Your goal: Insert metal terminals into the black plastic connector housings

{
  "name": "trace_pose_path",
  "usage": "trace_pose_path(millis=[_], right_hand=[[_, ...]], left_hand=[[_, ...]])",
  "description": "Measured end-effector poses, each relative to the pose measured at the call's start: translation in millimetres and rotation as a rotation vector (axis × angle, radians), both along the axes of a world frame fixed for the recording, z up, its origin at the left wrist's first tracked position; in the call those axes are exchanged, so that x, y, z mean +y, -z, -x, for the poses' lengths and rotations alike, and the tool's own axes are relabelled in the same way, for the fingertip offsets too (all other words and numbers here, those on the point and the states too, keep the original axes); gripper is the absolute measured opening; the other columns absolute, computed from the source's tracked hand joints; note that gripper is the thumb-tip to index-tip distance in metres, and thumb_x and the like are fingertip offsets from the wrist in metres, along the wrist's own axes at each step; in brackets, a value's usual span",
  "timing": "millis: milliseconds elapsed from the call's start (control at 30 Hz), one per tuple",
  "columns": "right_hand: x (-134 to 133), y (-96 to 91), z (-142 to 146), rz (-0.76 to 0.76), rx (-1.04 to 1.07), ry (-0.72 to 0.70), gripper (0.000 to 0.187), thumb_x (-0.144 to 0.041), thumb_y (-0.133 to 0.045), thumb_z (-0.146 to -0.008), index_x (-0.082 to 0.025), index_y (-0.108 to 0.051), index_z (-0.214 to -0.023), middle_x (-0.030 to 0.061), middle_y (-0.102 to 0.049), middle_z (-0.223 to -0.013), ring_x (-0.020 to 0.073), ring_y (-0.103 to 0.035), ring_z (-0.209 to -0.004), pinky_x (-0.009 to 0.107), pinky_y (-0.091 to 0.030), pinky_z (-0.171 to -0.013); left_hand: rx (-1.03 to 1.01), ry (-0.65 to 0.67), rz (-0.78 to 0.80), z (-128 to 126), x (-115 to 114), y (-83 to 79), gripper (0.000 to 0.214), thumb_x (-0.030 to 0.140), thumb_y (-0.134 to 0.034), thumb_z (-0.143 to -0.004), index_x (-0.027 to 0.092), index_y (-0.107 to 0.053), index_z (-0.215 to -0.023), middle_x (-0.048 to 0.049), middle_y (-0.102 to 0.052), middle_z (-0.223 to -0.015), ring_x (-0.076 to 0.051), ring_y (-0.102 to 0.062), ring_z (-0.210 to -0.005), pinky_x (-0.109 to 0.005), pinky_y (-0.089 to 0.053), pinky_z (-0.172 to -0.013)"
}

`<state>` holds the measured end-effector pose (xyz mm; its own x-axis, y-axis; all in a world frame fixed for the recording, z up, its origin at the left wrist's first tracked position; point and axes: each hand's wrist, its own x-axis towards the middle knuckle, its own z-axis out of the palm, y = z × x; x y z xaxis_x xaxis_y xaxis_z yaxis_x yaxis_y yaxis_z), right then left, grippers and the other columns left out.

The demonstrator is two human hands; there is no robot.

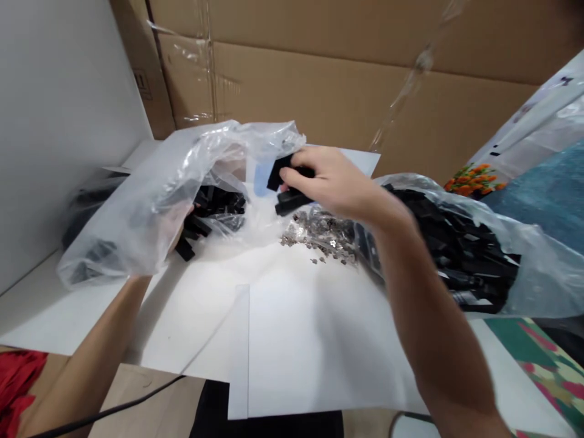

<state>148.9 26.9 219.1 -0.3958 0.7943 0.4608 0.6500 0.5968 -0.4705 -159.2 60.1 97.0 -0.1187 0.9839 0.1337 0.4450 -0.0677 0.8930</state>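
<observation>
My right hand (326,179) is closed around several black rectangular pieces (292,199), held above the far side of the white table. My left hand (173,226) shows blurred through a clear plastic bag (150,194) draped over it. Several black pieces (187,240) stick out from its closed fingers. More black pieces (221,201) lie at the bag's mouth, between the two hands. Below my right hand, small silvery metal parts (319,234) are heaped on the table, some in clear plastic.
To the right lies a big clear bag (456,243) full of black pieces. A cardboard wall (310,91) closes off the back, and a white panel (68,109) the left. White sheets (319,347) cover the near table. A dark cable (137,401) crosses the front left; orange flowers (474,179) stand far right.
</observation>
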Motion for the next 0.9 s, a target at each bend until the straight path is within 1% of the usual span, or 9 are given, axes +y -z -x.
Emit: trace_pose_path(millis=[100, 200, 300, 400, 467, 567, 667, 733, 900], right_hand=[[-10, -21.9, -24, 0.045, 0.042, -0.160, 0.026, -0.030, -0.064, -0.097, -0.017, -0.072, -0.076, -0.0012, -0.061, -0.071, 0.0119, -0.054, -0.068, 0.027, -0.042, -0.066], [-7, -25.7, -42, 0.058, 0.164, -0.162, 0.028, -0.035, -0.066, -0.096, -0.017, -0.070, -0.074, -0.0005, -0.062, -0.070, 0.0125, -0.057, -0.068, 0.027, -0.045, -0.065], [24, -7.6, -44, 0.028, 0.310, -0.104, 0.031, -0.039, -0.069, -0.094, -0.017, -0.067, -0.072, 0.0002, -0.063, -0.071, 0.0131, -0.059, -0.069, 0.027, -0.048, -0.066], [75, 25.4, -20, 0.025, 0.501, -0.069, 0.031, -0.036, -0.068, -0.095, -0.018, -0.063, -0.069, -0.0008, -0.064, -0.072, 0.0121, -0.058, -0.070, 0.025, -0.048, -0.068], [105, 49.1, 9, 0.152, 0.645, -0.026, 0.032, -0.031, -0.068, -0.094, -0.019, -0.060, -0.066, -0.0032, -0.058, -0.066, 0.0117, -0.057, -0.069, 0.023, -0.046, -0.067], [131, 77.5, 58, 0.293, 0.765, -0.005, 0.033, -0.030, -0.065, -0.093, -0.019, -0.060, -0.063, -0.0036, -0.056, -0.060, 0.0124, -0.052, -0.062, 0.024, -0.044, -0.062], [131, 90.4, 86, 0.322, 0.806, -0.064, 0.033, -0.038, -0.067, -0.090, -0.019, -0.063, -0.063, -0.0011, -0.062, -0.062, 0.0136, -0.055, -0.062, 0.026, -0.046, -0.062], [124, 91.8, 87, 0.319, 0.841, -0.104, 0.033, -0.046, -0.068, -0.087, -0.018, -0.066, -0.068, 0.0015, -0.068, -0.070, 0.0148, -0.060, -0.066, 0.026, -0.048, -0.064], [110, 96.6, 53, 0.287, 0.946, -0.021, 0.038, -0.056, -0.063, -0.087, -0.019, -0.069, -0.079, 0.0041, -0.074, -0.082, 0.0151, -0.061, -0.068, 0.024, -0.043, -0.055]], left_hand=[[0.008, 0.059, 0.043, -9, -23, -0.4, 0.049, 0.058, -0.054, -0.090, 0.016, -0.069, -0.111, -0.0082, -0.071, -0.114, -0.022, -0.068, -0.082, -0.031, -0.061, -0.061], [0.080, 0.171, 0.044, -22, -52, -8.8, 0.051, 0.064, -0.058, -0.089, 0.020, -0.073, -0.111, -0.0068, -0.075, -0.112, -0.026, -0.071, -0.091, -0.033, -0.062, -0.071], [0.235, 0.318, 0.008, -30, -82, -30.8, 0.050, 0.067, -0.055, -0.097, 0.028, -0.073, -0.122, -0.0033, -0.077, -0.113, -0.028, -0.073, -0.099, -0.036, -0.061, -0.082], [0.209, 0.289, -0.106, -28, -94, -62.9, 0.045, 0.065, -0.056, -0.100, 0.032, -0.072, -0.127, -0.0010, -0.077, -0.116, -0.025, -0.073, -0.097, -0.034, -0.060, -0.083], [0.146, 0.159, -0.253, -17, -84, -85.3, 0.045, 0.060, -0.058, -0.101, 0.028, -0.071, -0.129, -0.0014, -0.075, -0.113, -0.023, -0.071, -0.094, -0.032, -0.059, -0.082], [0.194, -0.053, -0.459, 9, -40, -113.3, 0.046, 0.054, -0.058, -0.101, 0.018, -0.074, -0.126, -0.0020, -0.067, -0.099, -0.017, -0.064, -0.084, -0.031, -0.058, -0.083], [0.136, -0.206, -0.266, 43, 8, -131.3, 0.048, 0.051, -0.055, -0.103, 0.019, -0.064, -0.138, 0.0029, -0.057, -0.083, -0.012, -0.060, -0.065, -0.035, -0.060, -0.075], [0.096, -0.283, -0.118, 66, 29, -137.4, 0.049, 0.049, -0.054, -0.104, 0.018, -0.058, -0.141, 0.0055, -0.056, -0.074, -0.013, -0.061, -0.063, -0.034, -0.061, -0.072], [0.135, -0.336, 0.059, 106, 44, -136.8, 0.044, 0.040, -0.047, -0.105, 0.009, -0.052, -0.135, 0.0042, -0.062, -0.064, -0.016, -0.062, -0.060, -0.032, -0.059, -0.060]])
